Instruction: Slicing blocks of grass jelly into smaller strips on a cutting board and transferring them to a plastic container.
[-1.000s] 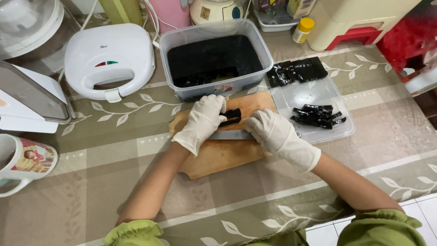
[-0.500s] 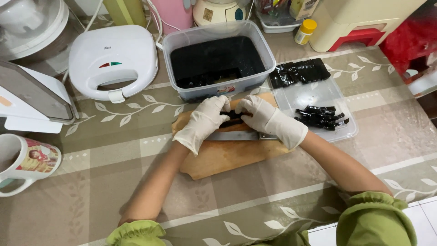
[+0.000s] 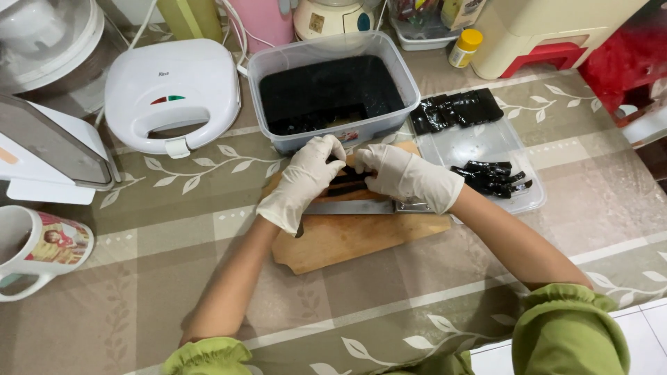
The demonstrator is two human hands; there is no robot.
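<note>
Both gloved hands have closed in since a second ago: left hand (image 3: 302,182) and right hand (image 3: 406,177) curl their fingers onto 1 black jelly strip (image 3: 345,182) on the wooden board (image 3: 347,239), above a metal blade (image 3: 351,207). Even, gentle pressure should keep it whole.

Leaf-patterned table (image 3: 174,278), wooden board (image 3: 347,239), mug (image 3: 38,250), sandwich maker (image 3: 174,94), plastic tub (image 3: 333,90)

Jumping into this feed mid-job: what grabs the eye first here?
Two white-gloved hands meet mid-table over a wooden cutting board: the left hand and right hand pinch a dark jelly strip above a metal blade. Just behind sits a clear tub of black jelly, and to the right a clear tray holds cut black pieces.
</note>
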